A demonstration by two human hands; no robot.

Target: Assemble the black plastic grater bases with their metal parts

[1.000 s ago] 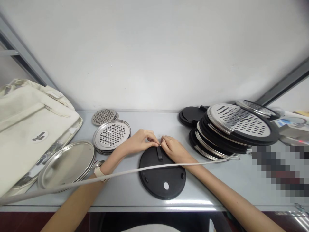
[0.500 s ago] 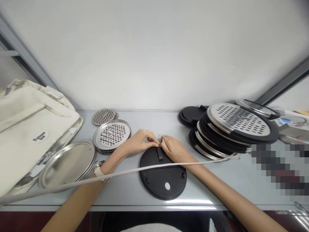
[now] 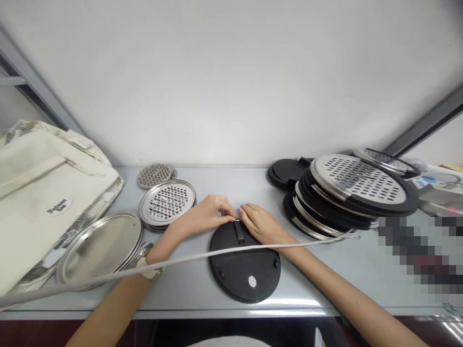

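A round black plastic disc (image 3: 231, 270) lies on the table in front of me, with a short strap-like clip (image 3: 239, 232) near its far edge and a white oval spot. My left hand (image 3: 208, 214) is closed in a pinch at the outer end of that clip, on a small shiny metal piece (image 3: 237, 220) too tiny to name surely. Against the disc's far right edge, my right hand (image 3: 265, 225) has its fingers closed together, their tips close to the left fingertips; its thumb is hidden. A pale cord (image 3: 195, 256) crosses the view in front of the disc and both forearms.
To the left lie round metal grater plates (image 3: 168, 202), smooth steel discs (image 3: 101, 248) and a cream bag (image 3: 54, 178). A tall stack of black-rimmed grater discs (image 3: 358, 178) leans at the right, beside smaller black discs (image 3: 289, 169). A white wall (image 3: 224, 86) rises behind the table.
Both hands stay at the disc's far edge and have shifted very slightly. The shiny metal piece shows a little more between the fingertips. The view has moved a touch.
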